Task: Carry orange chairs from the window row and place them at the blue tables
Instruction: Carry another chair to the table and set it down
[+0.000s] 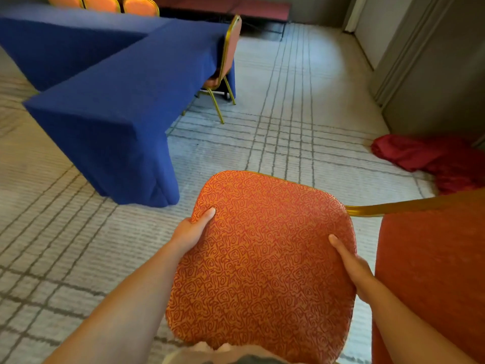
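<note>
1. I get one wide-angle view, from a camera worn on the person's head.
2. It faces forward and tilts down onto the carpet (pixel 288 114).
3. Closest to the lens, low in frame, are the left hand (pixel 190 231) and right hand (pixel 353 266) gripping an orange chair (pixel 262 258); both forearms run in from the bottom edge.
4. The blue tables (pixel 118 88) sit farther off, upper left; a wall (pixel 433 74) closes the upper right.

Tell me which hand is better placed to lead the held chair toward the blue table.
Probably left. The left hand grips the orange chair on the edge nearer the blue table, which stands ahead to the left; the right hand grips the far edge.
</note>
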Available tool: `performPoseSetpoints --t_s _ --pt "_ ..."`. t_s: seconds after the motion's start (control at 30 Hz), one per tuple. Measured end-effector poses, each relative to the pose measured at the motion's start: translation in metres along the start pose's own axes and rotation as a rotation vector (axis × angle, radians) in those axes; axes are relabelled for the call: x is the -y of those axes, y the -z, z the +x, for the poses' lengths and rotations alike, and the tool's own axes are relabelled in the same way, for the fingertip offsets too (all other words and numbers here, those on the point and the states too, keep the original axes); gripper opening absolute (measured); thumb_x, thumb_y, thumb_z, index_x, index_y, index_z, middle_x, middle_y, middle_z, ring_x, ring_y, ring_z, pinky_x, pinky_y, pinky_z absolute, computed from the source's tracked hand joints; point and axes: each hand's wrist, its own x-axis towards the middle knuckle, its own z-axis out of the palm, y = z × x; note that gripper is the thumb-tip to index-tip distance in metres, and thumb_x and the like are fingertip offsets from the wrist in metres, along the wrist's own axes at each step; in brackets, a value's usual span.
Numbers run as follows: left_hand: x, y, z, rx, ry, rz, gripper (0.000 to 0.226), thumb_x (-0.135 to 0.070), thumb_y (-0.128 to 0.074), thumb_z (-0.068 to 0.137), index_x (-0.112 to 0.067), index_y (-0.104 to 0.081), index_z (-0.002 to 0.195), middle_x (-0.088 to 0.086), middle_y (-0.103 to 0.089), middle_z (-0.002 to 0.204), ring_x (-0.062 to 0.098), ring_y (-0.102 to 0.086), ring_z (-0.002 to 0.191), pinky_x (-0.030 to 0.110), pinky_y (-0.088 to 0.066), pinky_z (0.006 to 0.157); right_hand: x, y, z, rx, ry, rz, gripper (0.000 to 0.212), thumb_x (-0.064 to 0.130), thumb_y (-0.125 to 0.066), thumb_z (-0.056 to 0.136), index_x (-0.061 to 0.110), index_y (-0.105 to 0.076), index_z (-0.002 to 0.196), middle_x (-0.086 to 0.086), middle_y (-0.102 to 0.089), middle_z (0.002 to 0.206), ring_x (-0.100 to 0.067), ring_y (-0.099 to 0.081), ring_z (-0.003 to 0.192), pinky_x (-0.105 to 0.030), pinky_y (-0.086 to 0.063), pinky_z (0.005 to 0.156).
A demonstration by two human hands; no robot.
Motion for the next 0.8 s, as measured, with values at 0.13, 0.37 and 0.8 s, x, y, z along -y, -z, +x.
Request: performPoseSetpoints --t_s 0.13,0.37,0.8 --pt "-0.072 0.0 0.072 0.012 -0.079 -0.015 0.082 -0.076 -0.058 0.072 -0.014 -0.062 0.126 0.008 -0.062 0.128 0.026 -0.056 0.12 0.032 -0.039 0.101 0.086 -0.016 0.061 -0.034 0.044 0.011 0.101 0.077 -0.07 0.06 0.013 -0.053 0.137 -0.013 -0.062 0.127 -0.031 -0.059 0.111 -0.042 -0.046 0.1" --pt "-0.163 0.007 0.182 0.006 -0.067 -0.034 0.082 -0.072 -0.057 0.077 -0.009 -0.059 0.13 0.015 -0.058 0.132 0.03 -0.055 0.121 0.037 -0.041 0.104 0.188 -0.047 0.15 -0.051 0.057 0.019 0.089 0.07 -0.068 0.07 0.014 -0.052 0.138 -0.014 -0.06 0.131 -0.033 -0.057 0.117 -0.043 -0.045 0.102" --pt "-0.32 -0.029 0.402 -0.076 -0.016 -0.11 0.069 -0.063 -0.06 0.08 -0.008 -0.064 0.122 0.015 -0.064 0.123 0.029 -0.059 0.114 0.034 -0.044 0.097 0.397 -0.094 0.381 0.027 0.051 -0.041 0.089 0.068 -0.071 0.069 0.013 -0.053 0.137 -0.015 -0.061 0.128 -0.029 -0.059 0.103 -0.04 -0.048 0.097"
